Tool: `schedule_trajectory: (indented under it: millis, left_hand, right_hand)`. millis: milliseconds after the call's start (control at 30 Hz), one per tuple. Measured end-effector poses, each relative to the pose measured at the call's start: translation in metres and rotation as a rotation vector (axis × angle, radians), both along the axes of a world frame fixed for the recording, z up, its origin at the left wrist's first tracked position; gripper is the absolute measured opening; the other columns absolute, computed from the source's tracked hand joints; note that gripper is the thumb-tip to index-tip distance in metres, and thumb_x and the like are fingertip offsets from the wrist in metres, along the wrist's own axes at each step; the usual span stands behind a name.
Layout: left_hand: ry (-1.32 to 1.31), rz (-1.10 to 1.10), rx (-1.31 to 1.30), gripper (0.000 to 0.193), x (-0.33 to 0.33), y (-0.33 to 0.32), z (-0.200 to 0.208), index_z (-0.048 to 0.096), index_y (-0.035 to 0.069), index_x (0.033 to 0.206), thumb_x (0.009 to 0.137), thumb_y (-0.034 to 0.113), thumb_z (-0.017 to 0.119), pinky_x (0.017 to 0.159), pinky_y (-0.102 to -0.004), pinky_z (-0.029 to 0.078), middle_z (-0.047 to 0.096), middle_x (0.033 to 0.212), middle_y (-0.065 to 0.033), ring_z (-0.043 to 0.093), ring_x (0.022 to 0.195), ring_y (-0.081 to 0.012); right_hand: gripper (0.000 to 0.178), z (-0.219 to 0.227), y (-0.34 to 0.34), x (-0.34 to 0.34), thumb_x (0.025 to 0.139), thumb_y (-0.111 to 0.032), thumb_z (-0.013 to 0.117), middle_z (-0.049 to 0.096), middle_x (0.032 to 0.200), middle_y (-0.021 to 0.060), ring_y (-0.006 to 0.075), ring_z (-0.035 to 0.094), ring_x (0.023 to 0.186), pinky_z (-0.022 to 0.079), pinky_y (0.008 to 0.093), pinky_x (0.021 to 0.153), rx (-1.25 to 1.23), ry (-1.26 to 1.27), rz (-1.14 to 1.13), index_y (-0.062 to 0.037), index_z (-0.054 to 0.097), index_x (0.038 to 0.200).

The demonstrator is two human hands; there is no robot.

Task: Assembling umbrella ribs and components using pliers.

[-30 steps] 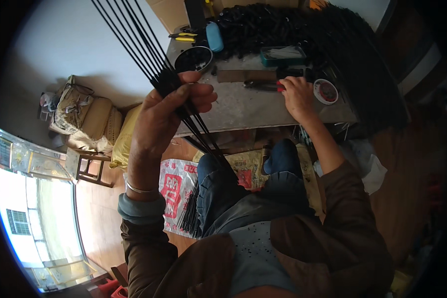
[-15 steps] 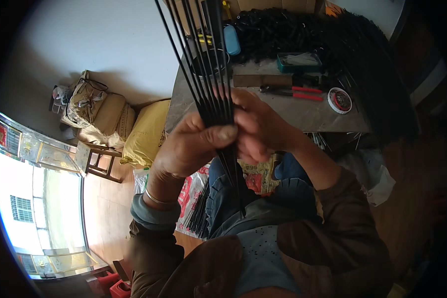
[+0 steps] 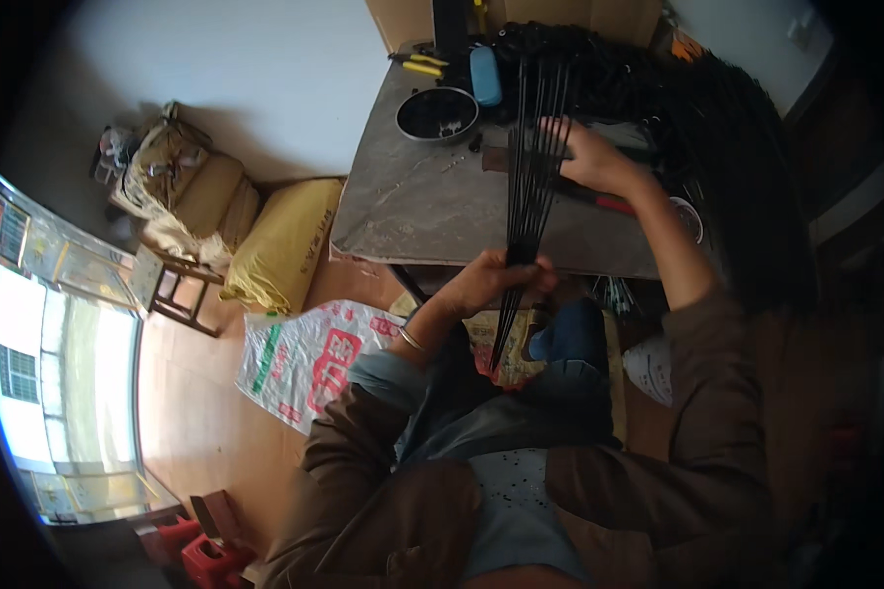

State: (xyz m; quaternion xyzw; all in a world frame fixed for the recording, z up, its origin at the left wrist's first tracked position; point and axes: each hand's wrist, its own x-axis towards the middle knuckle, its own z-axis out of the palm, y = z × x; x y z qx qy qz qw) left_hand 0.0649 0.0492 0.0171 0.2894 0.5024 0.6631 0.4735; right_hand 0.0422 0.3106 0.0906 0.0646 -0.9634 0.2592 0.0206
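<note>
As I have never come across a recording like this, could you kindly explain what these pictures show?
There is no machine here, only a person working bare-handed. The view comes from the left of two wide cameras worn on the head, looking down, so its left is the person's left and straight edges look bent. The left hand grips a bundle of thin black rods, which spread apart toward their far ends. The right hand is raised at their upper part; whether it touches them is hard to tell. On the grey table are a dark bowl, yellow-handled pliers, a blue case and, at the back, a heap of black pieces.
</note>
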Motion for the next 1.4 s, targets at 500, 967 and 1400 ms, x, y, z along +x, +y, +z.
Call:
schedule_trajectory:
  millis: [500, 967, 1400]
  left_hand:
    - [0.192, 0.646, -0.031, 0.059, 0.040, 0.001, 0.003, 0.040, -0.004, 0.136, 0.088, 0.015, 0.069, 0.085, -0.0286, 0.052, 0.056, 0.121, -0.0162, 0.063, 0.099, -0.0184]
    - [1.524, 0.145, -0.059, 0.093, -0.032, 0.003, 0.010, 0.035, 0.016, 0.145, 0.067, 0.044, 0.078, 0.114, -0.0534, 0.018, 0.029, 0.153, -0.0088, 0.021, 0.144, -0.0332]
    - [0.723, 0.222, 0.326, 0.031, -0.019, 0.012, 0.126, 0.061, 0.000, 0.119, 0.094, 0.019, 0.059, 0.103, -0.0357, 0.039, 0.066, 0.112, -0.0108, 0.060, 0.109, -0.0200]
  right_hand:
    - [0.027, 0.034, -0.081, 0.059, 0.101, -0.016, 0.044, 0.064, 0.088, 0.0092, 0.0200, 0.066, 0.086, 0.055, 0.0406, 0.088, -1.253, 0.024, 0.262, 0.0029, 0.056, 0.116]
    - [0.016, 0.020, -0.121, 0.097, 0.098, -0.008, 0.050, 0.063, 0.087, 0.0033, 0.0124, 0.061, 0.085, 0.049, 0.0265, 0.083, -0.979, 0.224, 0.281, -0.0007, 0.061, 0.107]
    - [0.030, 0.034, -0.106, 0.089, 0.093, -0.012, 0.058, 0.063, 0.111, 0.0082, 0.0200, 0.062, 0.101, 0.049, 0.0320, 0.090, -0.755, 0.253, 0.186, 0.0011, 0.056, 0.120]
